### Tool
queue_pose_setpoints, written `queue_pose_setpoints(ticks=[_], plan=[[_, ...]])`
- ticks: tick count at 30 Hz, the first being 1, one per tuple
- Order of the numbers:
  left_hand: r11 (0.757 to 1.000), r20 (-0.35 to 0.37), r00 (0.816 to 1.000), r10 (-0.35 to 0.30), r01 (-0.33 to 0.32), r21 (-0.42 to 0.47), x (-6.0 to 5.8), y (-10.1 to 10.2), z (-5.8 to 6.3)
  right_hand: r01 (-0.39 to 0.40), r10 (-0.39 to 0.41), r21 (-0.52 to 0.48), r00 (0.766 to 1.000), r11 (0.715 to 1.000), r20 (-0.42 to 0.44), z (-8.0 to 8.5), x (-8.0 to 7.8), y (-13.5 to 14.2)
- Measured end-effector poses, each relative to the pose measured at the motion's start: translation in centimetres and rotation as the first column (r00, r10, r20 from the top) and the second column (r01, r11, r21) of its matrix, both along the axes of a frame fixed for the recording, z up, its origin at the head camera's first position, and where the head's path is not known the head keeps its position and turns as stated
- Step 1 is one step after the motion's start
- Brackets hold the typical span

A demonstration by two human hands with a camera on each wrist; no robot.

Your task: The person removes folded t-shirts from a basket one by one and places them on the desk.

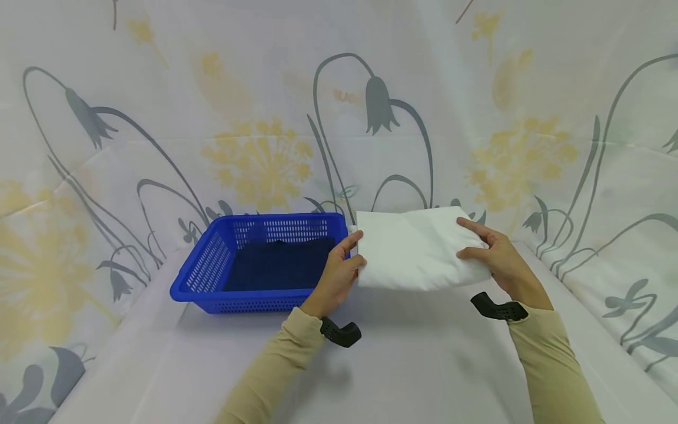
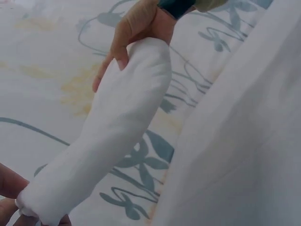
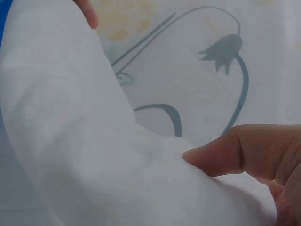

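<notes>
A folded white cloth hangs level in the air above the table, held between both hands. My left hand grips its left end, thumb on the near face. At the right end, my right hand pinches it between thumb and fingers. The left wrist view shows the cloth edge-on as a thick, soft roll of layers. Seen from the right wrist, the right thumb presses into the fabric. Whether the cloth is a garment, I cannot tell.
A blue perforated plastic basket stands on the white-covered table, left of the cloth. Dark navy fabric lies flat inside it. A floral-print sheet hangs behind and at both sides.
</notes>
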State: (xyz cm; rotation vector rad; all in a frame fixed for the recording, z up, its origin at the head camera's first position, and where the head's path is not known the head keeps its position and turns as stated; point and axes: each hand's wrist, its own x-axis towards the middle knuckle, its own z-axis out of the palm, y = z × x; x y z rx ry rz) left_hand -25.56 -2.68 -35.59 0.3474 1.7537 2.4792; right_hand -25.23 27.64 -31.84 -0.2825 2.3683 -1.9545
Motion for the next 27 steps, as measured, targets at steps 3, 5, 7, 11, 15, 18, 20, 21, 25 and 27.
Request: queue_pose_setpoints(ticks=[3, 5, 7, 11, 15, 18, 20, 21, 25, 27], plan=[[1.0, 0.008, 1.0, 0.008, -0.008, 0.018, -0.1, 0.9, -0.4, 0.024, -0.024, -0.029, 1.0, 0.999, 0.013, -0.5, -0.1, 0.6], [1.0, 0.016, 1.0, 0.014, -0.014, 0.024, -0.2, 1.4, -0.7, 0.045, -0.044, -0.057, 0.999, 0.997, 0.022, -0.7, -0.1, 1.0], [0.999, 0.019, 1.0, 0.018, -0.018, 0.027, -0.4, 1.9, -1.0, 0.069, -0.067, -0.077, 0.997, 0.995, 0.027, -1.0, -0.2, 1.3], [0.999, 0.018, 0.999, 0.033, -0.034, 0.028, -0.7, 2.9, -1.7, 0.097, -0.096, -0.069, 0.995, 0.993, 0.016, -1.7, -0.4, 2.0], [0.998, 0.027, 0.998, 0.051, -0.052, 0.039, -1.1, 3.8, -2.4, 0.106, -0.106, -0.057, 0.994, 0.993, 0.015, -2.3, -0.8, 2.6], [0.998, 0.05, 0.998, 0.05, -0.052, 0.037, -1.3, 4.4, -2.8, 0.108, -0.107, -0.063, 0.994, 0.992, 0.024, -2.7, -1.0, 3.1], [0.998, 0.067, 0.997, 0.036, -0.04, 0.045, -1.5, 4.8, -3.1, 0.111, -0.11, -0.052, 0.994, 0.992, 0.019, -3.1, -1.2, 3.5], [0.998, 0.079, 0.996, 0.033, -0.037, 0.043, -1.6, 4.9, -3.3, 0.109, -0.109, -0.044, 0.994, 0.993, 0.018, -3.3, -1.3, 3.6], [0.999, 0.123, 0.992, 0.023, -0.029, 0.046, -1.9, 5.6, -4.0, 0.102, -0.1, -0.062, 0.994, 0.993, 0.04, -4.3, -1.8, 4.5], [0.999, 0.143, 0.989, 0.027, -0.032, 0.036, -2.0, 6.0, -4.3, 0.1, -0.095, -0.087, 0.994, 0.991, 0.058, -4.8, -2.1, 4.9]])
